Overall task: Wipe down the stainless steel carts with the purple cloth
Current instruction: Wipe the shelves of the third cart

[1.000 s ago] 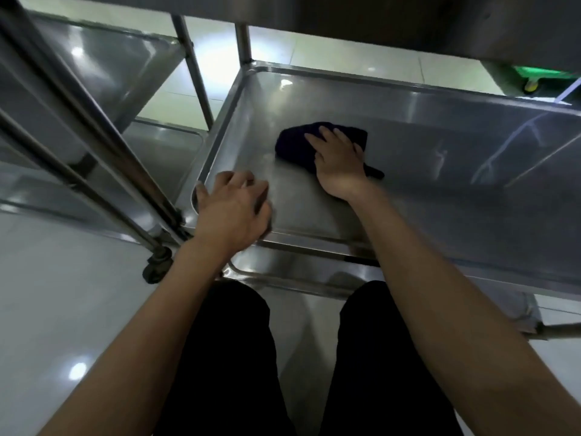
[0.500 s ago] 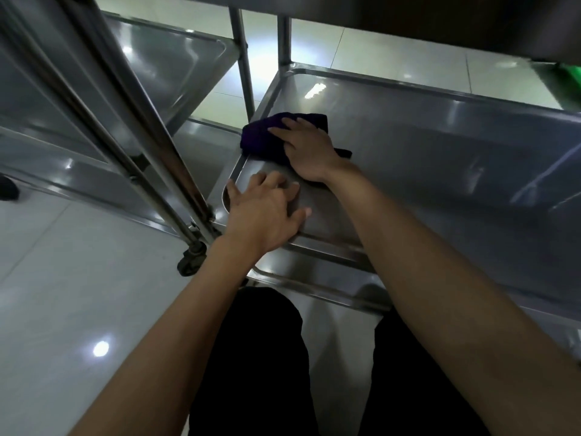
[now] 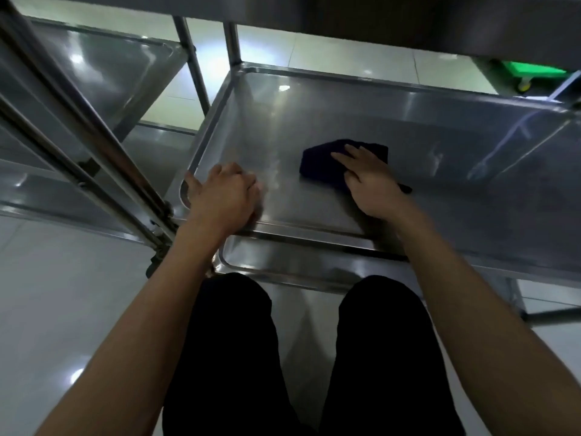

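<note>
No text, label, brand, number or sign can be read anywhere in this view; surfaces carry only reflections.

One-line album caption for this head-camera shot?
Right hand presses purple cloth on steel cart shelf; left hand braces the corner.
</note>
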